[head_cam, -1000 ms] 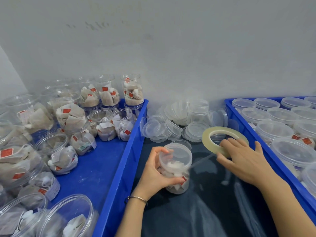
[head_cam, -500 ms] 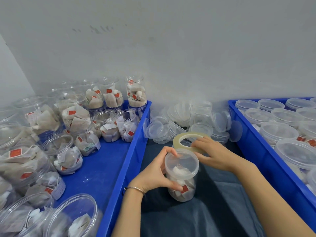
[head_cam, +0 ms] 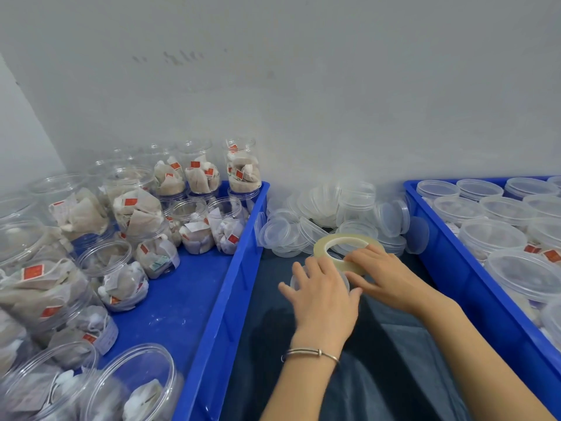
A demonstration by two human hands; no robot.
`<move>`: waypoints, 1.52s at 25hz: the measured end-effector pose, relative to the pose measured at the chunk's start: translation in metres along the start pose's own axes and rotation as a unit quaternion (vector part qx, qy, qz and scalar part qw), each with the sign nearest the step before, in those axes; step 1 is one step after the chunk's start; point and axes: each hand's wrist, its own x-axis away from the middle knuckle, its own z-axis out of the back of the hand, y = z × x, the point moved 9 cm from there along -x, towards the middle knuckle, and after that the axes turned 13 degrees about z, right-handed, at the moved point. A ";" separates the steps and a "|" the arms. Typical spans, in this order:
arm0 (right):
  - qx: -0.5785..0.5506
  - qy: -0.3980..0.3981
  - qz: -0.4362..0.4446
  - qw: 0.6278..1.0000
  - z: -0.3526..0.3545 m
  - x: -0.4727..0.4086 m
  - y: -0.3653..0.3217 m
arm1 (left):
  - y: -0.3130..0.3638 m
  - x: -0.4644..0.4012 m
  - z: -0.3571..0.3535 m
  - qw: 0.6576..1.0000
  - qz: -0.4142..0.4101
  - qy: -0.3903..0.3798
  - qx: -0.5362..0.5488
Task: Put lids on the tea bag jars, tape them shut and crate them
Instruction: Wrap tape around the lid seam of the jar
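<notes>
Left hand [head_cam: 323, 294] now flat over jar [head_cam: 294, 282], fingers straight; right hand [head_cam: 384, 276] gripping tape roll [head_cam: 340, 247] beside it. Taping under way.

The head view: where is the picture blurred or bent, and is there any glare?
In the head view the left hand over the jar is smeared by motion; the open jars at the lower left corner are soft and stretched by the wide lens; the left crate rim leans. Light is even and soft, with only faint sheen on the loose lids and tape roll.
</notes>
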 end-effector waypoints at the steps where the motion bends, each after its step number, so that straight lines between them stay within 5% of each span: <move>1: 0.013 -0.001 0.004 1.000 0.004 0.004 0.002 | 0.000 -0.003 0.003 1.000 -0.006 0.027 0.009; 6: 0.051 0.024 -0.022 0.998 0.029 0.026 0.021 | -0.011 -0.023 0.002 0.983 -0.118 -0.119 0.073; 10: 0.094 0.018 -0.031 0.995 0.019 0.021 0.021 | -0.012 -0.024 -0.012 0.978 -0.116 -0.163 0.059; 19: 0.134 0.034 -0.074 0.988 0.003 0.004 0.014 | -0.010 -0.013 0.009 0.983 -0.018 0.120 0.136; 27: 0.136 0.058 -0.090 0.985 0.002 0.011 0.004 | 0.000 -0.019 -0.004 0.997 -0.002 0.036 0.071; 38: 0.069 0.091 -0.107 0.988 0.005 0.026 -0.006 | -0.001 -0.012 0.006 0.983 -0.102 0.120 0.099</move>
